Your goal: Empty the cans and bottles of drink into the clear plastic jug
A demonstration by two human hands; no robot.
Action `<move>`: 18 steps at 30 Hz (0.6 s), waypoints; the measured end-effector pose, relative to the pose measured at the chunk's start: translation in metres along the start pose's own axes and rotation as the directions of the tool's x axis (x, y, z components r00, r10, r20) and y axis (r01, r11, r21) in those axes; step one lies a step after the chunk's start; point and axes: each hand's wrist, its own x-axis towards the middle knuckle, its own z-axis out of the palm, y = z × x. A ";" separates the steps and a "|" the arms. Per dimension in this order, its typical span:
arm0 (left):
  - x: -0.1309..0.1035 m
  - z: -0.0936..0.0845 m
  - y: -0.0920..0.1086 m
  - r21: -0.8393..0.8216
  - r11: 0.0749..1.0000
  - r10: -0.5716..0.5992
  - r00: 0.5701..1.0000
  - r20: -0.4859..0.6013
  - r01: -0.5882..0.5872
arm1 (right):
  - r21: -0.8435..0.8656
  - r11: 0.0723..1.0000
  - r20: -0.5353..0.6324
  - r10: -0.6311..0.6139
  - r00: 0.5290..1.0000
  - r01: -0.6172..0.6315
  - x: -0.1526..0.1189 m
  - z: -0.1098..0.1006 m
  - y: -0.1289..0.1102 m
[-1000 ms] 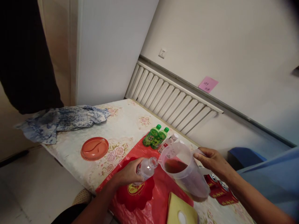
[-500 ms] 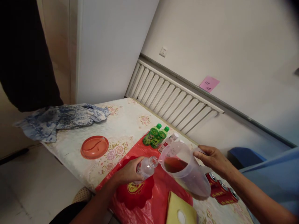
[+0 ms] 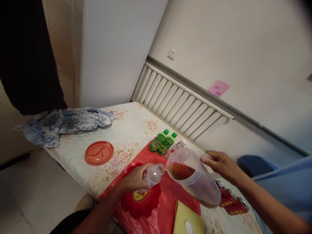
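Observation:
My left hand [image 3: 136, 178] is wrapped round a clear plastic bottle [image 3: 153, 175], uncapped and tilted with its mouth to the right. My right hand [image 3: 220, 164] grips the handle of a translucent plastic pitcher [image 3: 200, 187], tipped toward the bottle. Brown liquid [image 3: 181, 170] lies inside the pitcher near its rim. The pitcher's spout meets the bottle's mouth, and a thin stream seems to show there. Below the bottle lies a red scalloped mat [image 3: 146, 208] with a yellow design, on a red plastic sheet [image 3: 165, 224].
Two green bottles [image 3: 162, 143] and a clear capped bottle [image 3: 176, 148] stand behind the pitcher. Several red cans [image 3: 235, 206] are at right. A yellow tissue pack [image 3: 187, 221] lies in front. An orange plate [image 3: 98, 153] and blue-white cloth [image 3: 80, 122] lie on the left of the flowered tablecloth [image 3: 129, 123].
The pitcher has tipped slightly further, and its spout now touches or nearly touches the bottle's mouth. My left hand and the bottle have hardly moved.

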 end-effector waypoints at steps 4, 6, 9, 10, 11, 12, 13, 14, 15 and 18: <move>0.000 0.000 0.000 -0.016 1.000 0.012 1.000 0.013 -0.012 | -0.032 0.999 0.022 0.016 1.000 -0.015 0.001 0.000 -0.002; 0.000 -0.001 0.000 -0.020 1.000 0.005 1.000 0.016 -0.004 | -0.032 0.999 0.024 0.030 0.999 -0.029 0.002 0.000 -0.003; 0.000 -0.002 -0.001 -0.021 1.000 -0.002 1.000 0.019 0.002 | -0.029 0.999 0.033 0.045 0.998 -0.044 0.004 0.000 -0.003; 0.000 -0.002 -0.001 -0.022 1.000 0.000 1.000 0.021 0.001 | -0.028 0.999 0.037 0.043 0.998 -0.042 0.004 0.000 -0.003; 0.000 -0.002 -0.001 -0.022 1.000 0.000 1.000 0.024 0.000 | -0.028 0.999 0.039 0.037 0.999 -0.036 0.004 0.000 -0.002; 0.000 -0.003 -0.001 -0.023 1.000 0.000 1.000 0.026 0.000 | -0.030 0.999 0.039 0.030 0.999 -0.029 0.004 0.000 -0.002; 0.000 -0.003 -0.002 -0.023 1.000 0.000 1.000 0.026 0.000 | -0.034 0.999 0.039 0.025 0.999 -0.024 0.004 -0.001 -0.003; 0.000 -0.003 -0.002 -0.023 1.000 0.001 1.000 0.025 0.000 | -0.038 0.999 0.039 0.023 0.999 -0.022 0.004 -0.001 -0.003; 0.000 -0.002 -0.002 -0.023 1.000 0.002 1.000 0.024 -0.001 | -0.041 0.999 0.039 0.023 0.999 -0.022 0.004 -0.001 -0.004; 0.000 -0.002 -0.004 -0.026 1.000 0.004 1.000 0.025 -0.003 | -0.054 0.998 0.035 0.019 0.999 -0.017 0.004 -0.002 -0.006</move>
